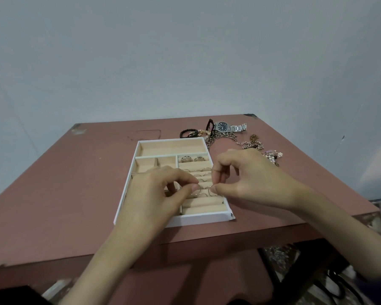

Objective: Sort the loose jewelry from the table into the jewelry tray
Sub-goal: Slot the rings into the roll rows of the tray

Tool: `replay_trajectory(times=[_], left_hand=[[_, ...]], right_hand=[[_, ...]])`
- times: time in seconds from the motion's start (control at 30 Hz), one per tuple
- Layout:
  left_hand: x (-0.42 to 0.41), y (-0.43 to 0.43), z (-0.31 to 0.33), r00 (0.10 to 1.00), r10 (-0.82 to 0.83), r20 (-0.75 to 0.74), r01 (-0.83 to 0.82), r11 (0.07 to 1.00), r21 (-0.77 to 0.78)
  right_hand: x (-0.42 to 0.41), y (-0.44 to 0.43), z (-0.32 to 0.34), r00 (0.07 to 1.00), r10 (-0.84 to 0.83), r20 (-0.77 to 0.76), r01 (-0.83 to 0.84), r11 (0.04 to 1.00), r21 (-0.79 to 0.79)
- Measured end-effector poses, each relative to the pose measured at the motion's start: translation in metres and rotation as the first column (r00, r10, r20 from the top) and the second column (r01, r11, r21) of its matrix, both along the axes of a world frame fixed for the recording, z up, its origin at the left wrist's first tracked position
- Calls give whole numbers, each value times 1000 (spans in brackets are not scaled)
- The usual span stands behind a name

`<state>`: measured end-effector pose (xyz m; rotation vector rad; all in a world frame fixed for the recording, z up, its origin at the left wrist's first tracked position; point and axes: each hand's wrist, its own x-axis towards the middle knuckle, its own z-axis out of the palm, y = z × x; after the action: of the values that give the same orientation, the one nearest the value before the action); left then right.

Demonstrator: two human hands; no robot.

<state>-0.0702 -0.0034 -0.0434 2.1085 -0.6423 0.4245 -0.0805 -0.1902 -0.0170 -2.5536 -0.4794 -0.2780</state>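
Left hand (161,194) and right hand (253,179) each pinch rings (201,194), covering the tray's (202,217) middle. Watch (223,126) and chains (220,137) lie beyond on the surface (75,183).

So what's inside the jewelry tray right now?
Two chunky rings in a small far-right compartment, thin rings slotted along the ring rolls; the long far compartment is bare. The left hand and right hand, pinching thin rings, cover the near-left compartments and part of the rolls.

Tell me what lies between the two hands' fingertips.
Head view: thin silver rings, seated in the jewelry tray, span the gap between the left hand and the right hand, whose fingertips pinch at them.
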Motion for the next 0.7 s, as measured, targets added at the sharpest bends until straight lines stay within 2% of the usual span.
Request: replay_trajectory(times=[0.13,0.33,0.53,0.7], left_hand=[[0,1,-1,1000,4,11,-4,1000,17],[1,1,-1,1000,-3,7,3,999,33],[1,1,-1,1000,-16,12,15,998,58],[0,1,-1,999,-42,-17,43,998,47]], right_hand=[[0,0,1,1000,29,6,-29,999,-40],[1,-3,10,993,78,-88,-81,996,-26],[1,-3,12,992,65,-111,-74,994,-77],[4,-2,8,987,66,-149,-69,998,-14]])
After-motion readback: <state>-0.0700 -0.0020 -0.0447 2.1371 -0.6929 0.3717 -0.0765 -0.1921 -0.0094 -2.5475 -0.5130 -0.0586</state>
